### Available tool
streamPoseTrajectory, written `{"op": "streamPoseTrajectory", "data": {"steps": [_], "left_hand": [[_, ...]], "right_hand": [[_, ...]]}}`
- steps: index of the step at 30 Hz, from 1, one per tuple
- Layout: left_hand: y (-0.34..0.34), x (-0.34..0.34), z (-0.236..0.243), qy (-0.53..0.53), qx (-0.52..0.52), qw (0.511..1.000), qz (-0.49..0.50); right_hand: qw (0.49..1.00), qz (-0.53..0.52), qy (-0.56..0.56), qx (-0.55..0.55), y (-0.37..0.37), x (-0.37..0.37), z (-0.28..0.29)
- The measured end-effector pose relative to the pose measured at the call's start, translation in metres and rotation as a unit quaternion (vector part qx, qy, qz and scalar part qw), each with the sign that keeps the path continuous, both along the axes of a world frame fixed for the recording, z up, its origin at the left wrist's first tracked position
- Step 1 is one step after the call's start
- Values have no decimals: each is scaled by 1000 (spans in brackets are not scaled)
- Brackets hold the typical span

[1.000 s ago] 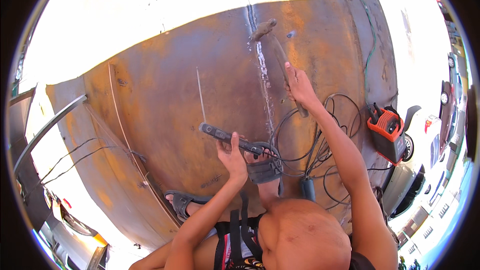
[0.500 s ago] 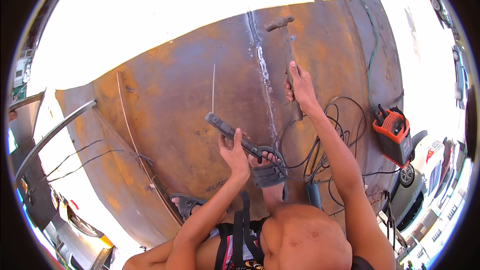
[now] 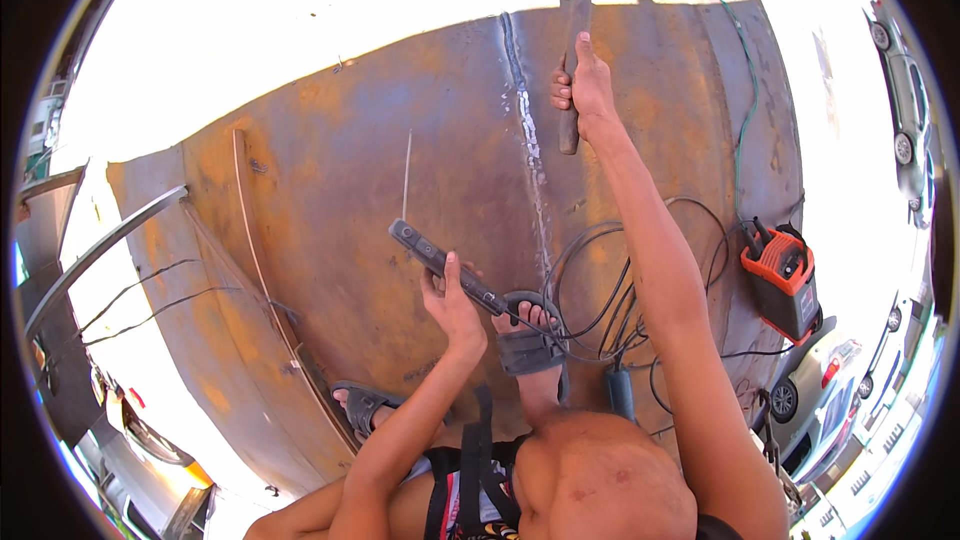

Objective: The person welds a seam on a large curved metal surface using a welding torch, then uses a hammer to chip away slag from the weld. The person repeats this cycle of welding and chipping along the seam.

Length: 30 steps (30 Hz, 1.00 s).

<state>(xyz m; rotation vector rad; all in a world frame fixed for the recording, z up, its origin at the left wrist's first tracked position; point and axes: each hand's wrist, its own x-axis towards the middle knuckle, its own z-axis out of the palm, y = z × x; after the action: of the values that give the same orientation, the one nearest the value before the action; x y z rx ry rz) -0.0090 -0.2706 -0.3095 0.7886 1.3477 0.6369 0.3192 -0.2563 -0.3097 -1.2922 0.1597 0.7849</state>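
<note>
My left hand [image 3: 458,312] is closed round the black handle of a welding electrode holder [image 3: 425,250]. A thin welding electrode [image 3: 407,175] stands out from its far end, its tip apart from the seam. At arm's length, my right hand [image 3: 586,88] grips a hammer [image 3: 579,10] by its handle, the head pointing away from me. Just left of that hand, a weld seam [image 3: 528,125] with whitish patches runs up the rusty steel plate [image 3: 330,200]. My sandalled foot [image 3: 530,340] rests by the seam's near end, close to the holder.
An orange and black welding machine [image 3: 785,280] sits at the right, with a green cable [image 3: 745,90] running away from it. Black cables [image 3: 600,285] lie coiled beside my foot, near a blue-grey cylinder [image 3: 620,393]. At the left are a long metal strip [image 3: 250,215] and a curved bar [image 3: 110,230].
My right hand has moved the hammer farther away from me, and its head now stands more squarely across. The electrode holder in my left hand has shifted slightly left.
</note>
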Motion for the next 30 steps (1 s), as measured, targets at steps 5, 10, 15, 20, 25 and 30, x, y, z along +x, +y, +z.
{"op": "streamPoseTrajectory", "data": {"steps": [5,10,15,20,25,30], "left_hand": [[-3,-1,-1,-4,-11,1000,-5],[2,0,-2,5,-9,1000,10],[9,-4,5,-14,22,1000,2],[12,-7,3,-15,-2,999,38],[12,-17,6,-8,-2,999,51],[6,-12,9,-10,0,999,35]], "right_hand": [[987,-30,-155,-30,2,-21,-18],[950,244,-129,-144,12,-36,-16],[950,124,-261,-119,27,-61,5],[940,56,-278,-187,14,-21,-41],[989,106,-15,-97,3,12,2],[978,68,-144,-135,13,-4,-12]]}}
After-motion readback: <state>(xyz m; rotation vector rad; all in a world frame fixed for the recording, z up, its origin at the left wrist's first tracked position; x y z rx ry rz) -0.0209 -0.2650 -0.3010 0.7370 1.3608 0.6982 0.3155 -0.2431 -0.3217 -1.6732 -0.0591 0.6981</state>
